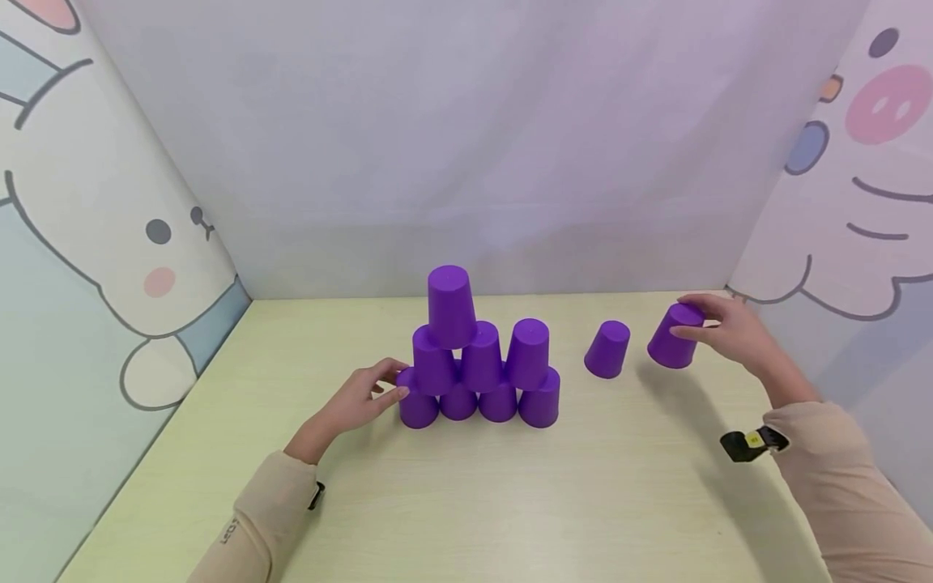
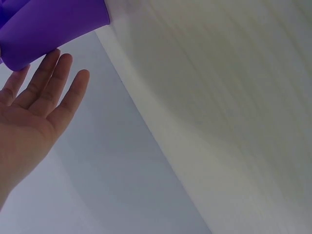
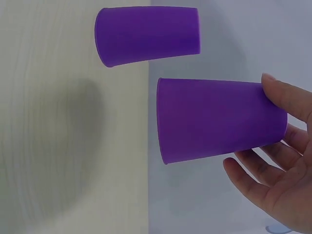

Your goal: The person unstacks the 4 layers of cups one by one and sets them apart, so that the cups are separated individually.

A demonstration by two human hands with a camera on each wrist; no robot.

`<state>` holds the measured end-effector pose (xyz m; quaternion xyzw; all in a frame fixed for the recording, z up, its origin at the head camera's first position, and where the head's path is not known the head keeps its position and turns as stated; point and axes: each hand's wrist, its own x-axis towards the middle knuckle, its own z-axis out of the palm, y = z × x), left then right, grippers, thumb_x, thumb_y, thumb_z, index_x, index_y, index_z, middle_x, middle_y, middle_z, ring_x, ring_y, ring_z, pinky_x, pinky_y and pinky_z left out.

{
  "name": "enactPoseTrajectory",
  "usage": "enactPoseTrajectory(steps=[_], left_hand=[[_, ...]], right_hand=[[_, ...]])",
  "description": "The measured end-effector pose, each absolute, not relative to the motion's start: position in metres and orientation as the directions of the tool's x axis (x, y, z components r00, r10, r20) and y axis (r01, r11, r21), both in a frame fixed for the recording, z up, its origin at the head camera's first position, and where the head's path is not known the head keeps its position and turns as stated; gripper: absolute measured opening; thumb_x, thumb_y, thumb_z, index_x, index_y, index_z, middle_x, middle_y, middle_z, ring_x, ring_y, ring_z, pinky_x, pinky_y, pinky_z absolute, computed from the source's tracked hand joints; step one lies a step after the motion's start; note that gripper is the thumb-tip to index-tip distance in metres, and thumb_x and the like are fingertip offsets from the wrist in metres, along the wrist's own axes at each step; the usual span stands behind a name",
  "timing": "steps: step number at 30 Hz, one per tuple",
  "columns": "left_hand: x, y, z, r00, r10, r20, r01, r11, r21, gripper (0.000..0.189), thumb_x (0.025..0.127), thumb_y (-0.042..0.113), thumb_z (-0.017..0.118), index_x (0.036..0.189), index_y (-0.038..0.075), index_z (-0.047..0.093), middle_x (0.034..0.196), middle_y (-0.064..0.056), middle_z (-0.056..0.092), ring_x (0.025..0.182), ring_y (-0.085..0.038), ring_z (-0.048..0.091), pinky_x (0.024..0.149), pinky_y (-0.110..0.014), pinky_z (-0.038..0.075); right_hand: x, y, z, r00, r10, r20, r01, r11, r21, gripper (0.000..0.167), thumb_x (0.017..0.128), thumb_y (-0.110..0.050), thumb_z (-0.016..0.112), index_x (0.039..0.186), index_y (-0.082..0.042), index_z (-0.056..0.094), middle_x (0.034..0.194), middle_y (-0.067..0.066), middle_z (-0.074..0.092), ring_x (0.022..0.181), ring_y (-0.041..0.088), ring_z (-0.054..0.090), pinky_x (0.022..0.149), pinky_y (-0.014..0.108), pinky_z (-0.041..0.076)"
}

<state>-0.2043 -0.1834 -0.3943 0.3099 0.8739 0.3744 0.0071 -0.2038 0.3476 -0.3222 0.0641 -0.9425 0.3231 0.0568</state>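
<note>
Purple cups stand upside down as a stepped stack in the head view. Several make the bottom row, three the second row, and one top cup (image 1: pixel 451 308) rests across the left two of these. My left hand (image 1: pixel 364 397) is at the bottom-left cup (image 1: pixel 419 411), thumb on the near side and fingers toward the far side. In the left wrist view, extended fingers (image 2: pixel 65 95) touch a cup (image 2: pixel 58 29). My right hand (image 1: pixel 732 328) grips another upside-down cup (image 1: pixel 672 340) near its closed end, lifted above the table, thumb and fingers on opposite sides (image 3: pixel 219 119).
A single upside-down cup (image 1: pixel 607 350) stands between the stack and my right hand. The pale wooden table (image 1: pixel 466 502) meets a grey-white back wall (image 1: pixel 466 162). Cartoon-printed panels flank it, a left panel (image 1: pixel 95 267) and a right panel (image 1: pixel 867 202).
</note>
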Motion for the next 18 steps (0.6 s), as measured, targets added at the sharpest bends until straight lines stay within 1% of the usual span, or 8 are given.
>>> enactPoseTrajectory(steps=[8, 12, 18], left_hand=[[-0.205, -0.183, -0.394, -0.810, 0.543, 0.220, 0.532, 0.525, 0.664, 0.028, 0.091, 0.020, 0.057, 0.114, 0.006, 0.053, 0.103, -0.007, 0.064, 0.093, -0.023, 0.060, 0.072, -0.037, 0.047], [-0.205, -0.184, -0.395, -0.812, 0.543, 0.216, 0.531, 0.531, 0.661, 0.028, 0.091, 0.021, 0.057, 0.114, 0.006, 0.053, 0.103, -0.007, 0.063, 0.093, -0.023, 0.060, 0.072, -0.035, 0.047], [-0.204, -0.182, -0.393, -0.815, 0.539, 0.212, 0.526, 0.535, 0.662, 0.028, 0.091, 0.020, 0.057, 0.114, 0.006, 0.053, 0.104, -0.007, 0.063, 0.094, -0.023, 0.059, 0.073, -0.036, 0.047]], right_hand=[[-0.208, 0.352, -0.342, -0.987, -0.068, 0.146, -0.143, 0.782, -0.606, 0.060, 0.082, -0.031, 0.068, 0.124, 0.006, 0.047, 0.114, 0.030, 0.054, 0.104, 0.044, 0.051, 0.078, 0.050, 0.041], [-0.209, 0.352, -0.351, -0.988, -0.070, 0.139, -0.140, 0.781, -0.609, 0.060, 0.082, -0.031, 0.068, 0.124, 0.006, 0.047, 0.115, 0.030, 0.053, 0.105, 0.045, 0.049, 0.081, 0.054, 0.039], [-0.210, 0.352, -0.362, -0.989, -0.074, 0.124, -0.135, 0.782, -0.609, 0.060, 0.081, -0.029, 0.069, 0.124, 0.007, 0.047, 0.114, 0.032, 0.053, 0.105, 0.046, 0.049, 0.083, 0.056, 0.037]])
